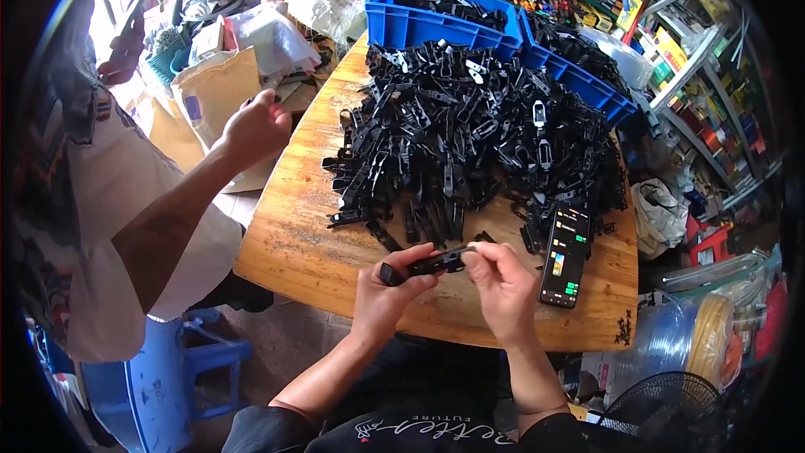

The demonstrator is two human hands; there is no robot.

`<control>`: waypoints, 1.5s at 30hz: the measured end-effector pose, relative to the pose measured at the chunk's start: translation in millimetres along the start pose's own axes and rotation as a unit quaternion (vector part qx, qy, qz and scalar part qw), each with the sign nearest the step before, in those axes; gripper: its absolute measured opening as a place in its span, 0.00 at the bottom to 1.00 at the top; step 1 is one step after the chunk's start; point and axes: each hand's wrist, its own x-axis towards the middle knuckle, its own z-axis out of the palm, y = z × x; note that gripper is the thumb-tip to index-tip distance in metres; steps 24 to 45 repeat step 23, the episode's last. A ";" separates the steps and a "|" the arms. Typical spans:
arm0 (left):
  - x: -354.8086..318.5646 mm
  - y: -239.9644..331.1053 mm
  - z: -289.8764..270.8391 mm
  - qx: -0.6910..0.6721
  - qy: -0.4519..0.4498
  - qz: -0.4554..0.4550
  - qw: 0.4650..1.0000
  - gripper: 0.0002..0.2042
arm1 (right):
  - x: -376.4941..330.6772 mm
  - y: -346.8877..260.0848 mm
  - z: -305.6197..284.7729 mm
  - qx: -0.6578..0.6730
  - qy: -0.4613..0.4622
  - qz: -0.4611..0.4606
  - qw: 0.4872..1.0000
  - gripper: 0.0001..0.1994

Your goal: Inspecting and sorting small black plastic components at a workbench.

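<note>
Over the near edge of the wooden table [285,226], my left hand [381,298] is wrapped round a long, narrow black part [438,263] whose exact kind I cannot make out. One rounded dark end sticks out on the left of that hand. At the part's other end, my right hand [507,289] is closed in a pinch, its fingertips hiding what they grip. Just beyond both hands lies a big heap of similar black parts [457,134], several with a slot in the middle and a few with silvery surfaces.
Right of my hands lies a lit phone [566,256]. Two blue crates [436,29] of black parts stand behind the heap. At left, another person's arm [189,201] reaches toward the table, near a blue stool [159,377]. Crowded shelves [700,92] and a black fan [662,398] are at right.
</note>
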 end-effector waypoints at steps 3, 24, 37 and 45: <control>-1.3 -6.8 5.4 0.035 0.003 0.006 0.999 0.19 | -2.5 -0.5 11.3 -0.074 0.023 -0.063 0.995 0.08; 1.5 -0.9 -10.4 -0.105 -0.066 -0.098 0.987 0.25 | -19.2 11.0 -10.4 0.222 -0.033 -0.012 0.974 0.18; 1.5 -0.9 -10.4 -0.105 -0.066 -0.098 0.987 0.25 | -19.2 11.0 -10.4 0.222 -0.033 -0.012 0.974 0.18; 1.5 -0.9 -10.4 -0.105 -0.066 -0.098 0.987 0.25 | -19.2 11.0 -10.4 0.222 -0.033 -0.012 0.974 0.18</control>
